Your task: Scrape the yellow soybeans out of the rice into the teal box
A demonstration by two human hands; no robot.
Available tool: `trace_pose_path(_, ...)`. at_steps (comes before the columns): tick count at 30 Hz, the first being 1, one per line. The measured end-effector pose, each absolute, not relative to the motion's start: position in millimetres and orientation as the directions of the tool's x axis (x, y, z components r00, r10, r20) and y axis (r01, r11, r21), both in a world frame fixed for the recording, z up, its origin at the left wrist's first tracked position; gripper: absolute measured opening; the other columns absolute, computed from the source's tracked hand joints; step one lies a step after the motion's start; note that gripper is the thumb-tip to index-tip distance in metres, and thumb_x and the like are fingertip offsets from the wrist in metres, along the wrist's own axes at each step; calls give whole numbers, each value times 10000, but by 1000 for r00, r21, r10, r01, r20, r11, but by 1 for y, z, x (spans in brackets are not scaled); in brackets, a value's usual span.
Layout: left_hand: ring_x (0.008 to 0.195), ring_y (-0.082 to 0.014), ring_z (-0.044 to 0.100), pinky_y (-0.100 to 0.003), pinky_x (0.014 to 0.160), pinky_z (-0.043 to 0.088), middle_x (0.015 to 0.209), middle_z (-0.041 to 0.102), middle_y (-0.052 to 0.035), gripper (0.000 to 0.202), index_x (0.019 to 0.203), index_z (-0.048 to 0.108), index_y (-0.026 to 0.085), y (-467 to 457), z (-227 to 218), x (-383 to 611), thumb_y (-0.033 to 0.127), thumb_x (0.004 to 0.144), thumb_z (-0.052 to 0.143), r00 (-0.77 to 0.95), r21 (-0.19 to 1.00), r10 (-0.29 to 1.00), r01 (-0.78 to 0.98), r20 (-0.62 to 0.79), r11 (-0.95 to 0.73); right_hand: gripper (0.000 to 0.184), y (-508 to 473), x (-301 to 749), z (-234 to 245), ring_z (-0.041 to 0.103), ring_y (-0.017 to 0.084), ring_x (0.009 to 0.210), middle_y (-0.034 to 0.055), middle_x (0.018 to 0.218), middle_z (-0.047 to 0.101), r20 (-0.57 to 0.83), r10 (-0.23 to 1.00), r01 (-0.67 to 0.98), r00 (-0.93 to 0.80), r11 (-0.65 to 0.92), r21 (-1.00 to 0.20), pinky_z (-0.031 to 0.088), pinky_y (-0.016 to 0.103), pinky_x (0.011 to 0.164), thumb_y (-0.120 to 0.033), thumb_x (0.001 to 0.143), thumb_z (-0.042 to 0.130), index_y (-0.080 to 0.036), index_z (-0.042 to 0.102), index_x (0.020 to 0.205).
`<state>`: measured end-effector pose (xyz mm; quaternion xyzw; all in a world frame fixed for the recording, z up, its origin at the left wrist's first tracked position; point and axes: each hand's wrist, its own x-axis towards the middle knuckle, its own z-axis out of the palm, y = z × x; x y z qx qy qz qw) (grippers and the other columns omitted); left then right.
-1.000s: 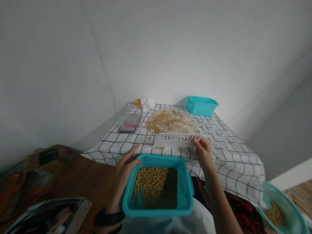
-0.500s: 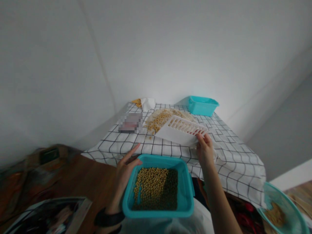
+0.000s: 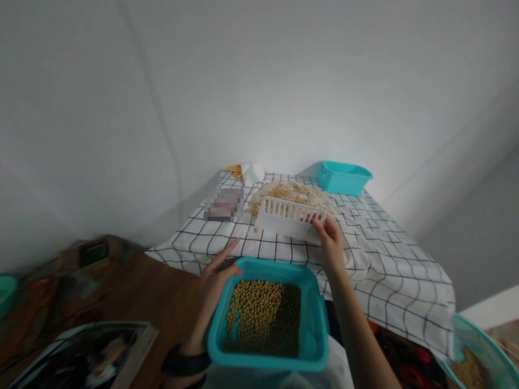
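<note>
A turquoise plastic basin (image 3: 318,329) of yellow soybeans (image 3: 261,310) sits at my lap, its right part in shadow. My left hand (image 3: 214,286) rests along the basin's left side, thumb at the rim and index finger stretched out; its other fingers are hidden. Between thumb and fingers, my right hand (image 3: 330,240) pinches the right end of a white slotted plastic panel (image 3: 279,220). The panel stands tilted on the table, in front of a round pale mat (image 3: 324,202) strewn with more soybeans (image 3: 279,192), partly covering them.
A checked cloth (image 3: 389,254) covers the table. At the back are a turquoise bin (image 3: 344,178) and a crumpled white cloth (image 3: 253,173); a blurred-out object (image 3: 224,205) lies left. Below right stands a bucket (image 3: 486,340) with tan material; a box (image 3: 133,351) is lower left.
My right hand has moved left with the panel, which is turned more face-on and hides more of the left beans. My left hand stays on the basin. The view has shifted slightly.
</note>
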<state>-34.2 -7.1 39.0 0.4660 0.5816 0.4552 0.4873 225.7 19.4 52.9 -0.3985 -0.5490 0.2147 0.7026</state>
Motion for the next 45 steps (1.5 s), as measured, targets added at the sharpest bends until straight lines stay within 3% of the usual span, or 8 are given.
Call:
trace_pose_path(8, 487, -98, 414, -198, 476, 343, 546, 541, 84, 823, 1415, 540, 229, -7, 33, -37, 274, 603, 668, -96, 986, 987, 96, -130, 139, 130, 14, 229, 47, 635, 205, 887, 1, 873, 727, 580, 753, 35, 310, 601, -798, 444, 334, 873, -352, 864, 654, -254, 736, 841)
trace_pose_path(25, 470, -95, 441, -190, 471, 354, 542, 581, 86, 800, 1432, 516, 245, -11, 42, -34, 276, 644, 651, -81, 978, 984, 128, -156, 166, 164, 12, 232, 44, 631, 239, 929, 13, 828, 719, 573, 757, 39, 312, 593, -804, 445, 359, 884, -401, 842, 670, -258, 750, 854)
trace_pose_path(45, 467, -90, 447, -191, 454, 348, 564, 584, 90, 835, 1413, 538, 264, -15, 50, -28, 270, 588, 666, -106, 980, 976, 40, -188, 193, 176, 13, 233, 41, 652, 239, 908, 17, 858, 740, 577, 754, 55, 315, 592, -804, 459, 368, 884, -412, 841, 659, -262, 751, 847)
